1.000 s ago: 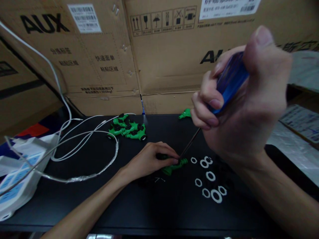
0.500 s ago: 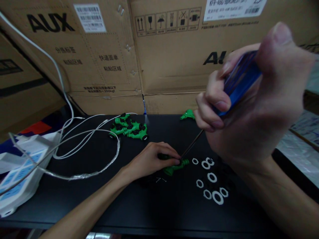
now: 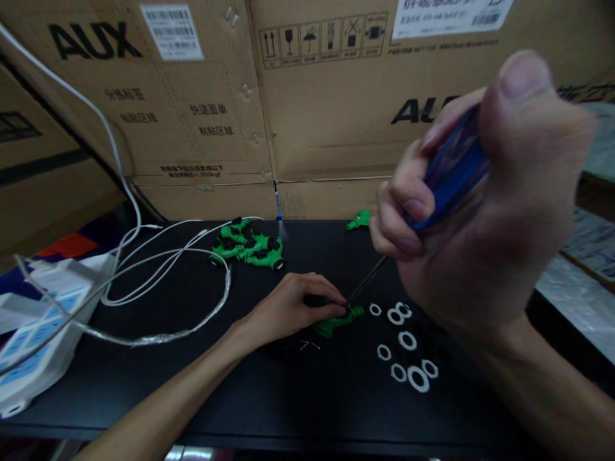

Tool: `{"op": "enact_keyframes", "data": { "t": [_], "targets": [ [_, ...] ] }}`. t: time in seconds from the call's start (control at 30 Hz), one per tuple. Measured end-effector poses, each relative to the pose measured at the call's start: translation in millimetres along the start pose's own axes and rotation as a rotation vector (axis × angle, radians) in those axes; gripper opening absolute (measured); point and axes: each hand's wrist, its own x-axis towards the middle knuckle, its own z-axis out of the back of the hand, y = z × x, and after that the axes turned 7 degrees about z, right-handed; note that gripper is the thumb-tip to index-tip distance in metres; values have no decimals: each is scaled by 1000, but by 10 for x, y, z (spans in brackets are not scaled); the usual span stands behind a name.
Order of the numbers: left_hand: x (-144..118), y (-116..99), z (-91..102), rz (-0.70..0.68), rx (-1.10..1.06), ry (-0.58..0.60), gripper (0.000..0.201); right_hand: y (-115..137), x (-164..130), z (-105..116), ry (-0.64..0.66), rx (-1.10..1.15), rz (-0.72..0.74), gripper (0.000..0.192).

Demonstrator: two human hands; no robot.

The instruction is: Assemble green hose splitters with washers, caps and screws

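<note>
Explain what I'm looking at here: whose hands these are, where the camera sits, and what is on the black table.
This is one view from a camera worn on a person's head, looking down at their own two bare hands. The right hand, huge because it is close to the lens, grips a blue-handled screwdriver whose thin shaft runs down to a green plastic fitting. The left hand presses that fitting onto the black table. Beside it lie white rings and a few small screws. Farther back sit a pile of green fittings, a single one, white cables and cardboard boxes.
</note>
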Motion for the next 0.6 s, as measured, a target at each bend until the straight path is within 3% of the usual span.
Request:
{"op": "enact_keyframes", "data": {
  "t": [0.2, 0.4, 0.6],
  "targets": [
    [-7, -25, 12, -2, 16, 12, 12, 24, -82, -26, 39, -44, 111, 49],
    [-12, -30, 12, 5, 3, 18, 12, 76, 0, -9, 114, -54, -55, 50],
    [-22, -28, -3, -5, 4, 21, 13, -2, 64, -4, 138, -4, -86, 47]
  ]
}}
